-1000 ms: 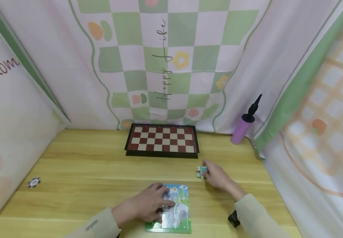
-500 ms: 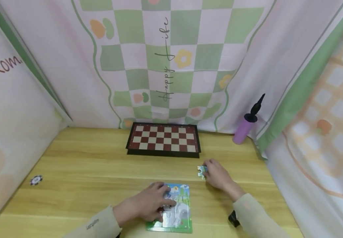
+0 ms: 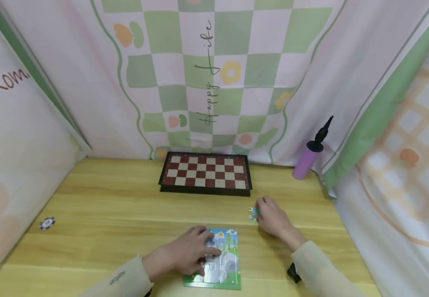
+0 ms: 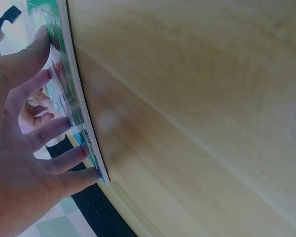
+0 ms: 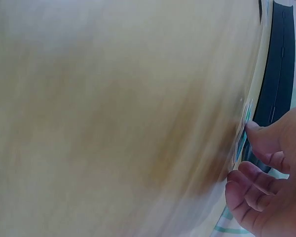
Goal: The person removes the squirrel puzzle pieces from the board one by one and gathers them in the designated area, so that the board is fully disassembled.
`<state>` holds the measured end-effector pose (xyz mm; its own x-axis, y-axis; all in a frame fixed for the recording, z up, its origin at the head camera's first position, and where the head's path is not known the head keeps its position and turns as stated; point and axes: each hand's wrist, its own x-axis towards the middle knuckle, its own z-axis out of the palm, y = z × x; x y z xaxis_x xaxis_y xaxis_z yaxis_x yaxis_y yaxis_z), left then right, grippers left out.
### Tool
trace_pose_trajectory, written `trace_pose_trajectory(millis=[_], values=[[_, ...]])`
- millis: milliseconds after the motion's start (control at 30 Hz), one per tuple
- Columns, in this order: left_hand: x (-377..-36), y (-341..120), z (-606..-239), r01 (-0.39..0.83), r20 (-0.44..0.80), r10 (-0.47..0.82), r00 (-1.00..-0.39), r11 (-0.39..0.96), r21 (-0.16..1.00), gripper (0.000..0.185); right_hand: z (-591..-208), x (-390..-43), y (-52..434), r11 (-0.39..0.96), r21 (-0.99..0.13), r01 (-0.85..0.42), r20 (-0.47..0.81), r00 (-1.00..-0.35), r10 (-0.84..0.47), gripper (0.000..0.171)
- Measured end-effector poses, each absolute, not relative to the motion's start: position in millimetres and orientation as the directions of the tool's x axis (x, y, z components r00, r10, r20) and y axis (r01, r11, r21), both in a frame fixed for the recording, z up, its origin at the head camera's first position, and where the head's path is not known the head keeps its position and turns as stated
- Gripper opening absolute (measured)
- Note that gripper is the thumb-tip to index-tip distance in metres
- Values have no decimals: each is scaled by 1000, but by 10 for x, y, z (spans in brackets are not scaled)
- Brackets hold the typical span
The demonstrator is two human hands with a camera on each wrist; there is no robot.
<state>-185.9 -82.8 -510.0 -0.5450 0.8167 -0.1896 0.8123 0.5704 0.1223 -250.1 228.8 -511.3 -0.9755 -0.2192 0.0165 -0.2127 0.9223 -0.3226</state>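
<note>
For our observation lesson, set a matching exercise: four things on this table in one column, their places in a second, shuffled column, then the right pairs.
1 checkerboard
2 purple pump
3 puzzle board
4 black-and-white chip

A under the left hand
B far left of the table
C back middle, by the curtain
D back right corner

Pairs: 1-C, 2-D, 3-A, 4-B

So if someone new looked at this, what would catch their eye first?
Probably the two hands at the near edge of the wooden table: the left hand rests its fingers on a colourful jigsaw puzzle, and the right hand touches a loose puzzle piece. Behind them a red-and-cream chessboard lies by the checked backdrop, with a purple hand pump to its right.
</note>
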Motion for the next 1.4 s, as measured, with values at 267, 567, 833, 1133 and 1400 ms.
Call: trace_pose_trajectory(millis=[267, 567, 833, 1133, 1400], values=[[-1886, -832, -5093, 817, -167, 824, -541, 562, 130, 65, -5097, -2455, 2172, 925, -223, -307, 171, -947, -273, 26], [-1908, -875, -5056, 824, -158, 827, -540, 557, 102, 65, -4983, -2066, 1545, 839, -324, -437, 118, -899, -423, 24], [-1900, -841, -5076, 839, -130, 842, -523, 536, 96, 68, -5008, -1864, 1335, 787, -400, -470, 0, -859, -512, 35], [-1879, -836, -5065, 818, -156, 826, -541, 560, 130, 72, -5006, -1884, 1306, 795, -440, -417, -62, -870, -490, 36], [-1870, -864, -5128, 807, -149, 825, -545, 565, 174, 68, -5016, -1921, 1258, 763, -525, -377, -119, -855, -505, 26]])
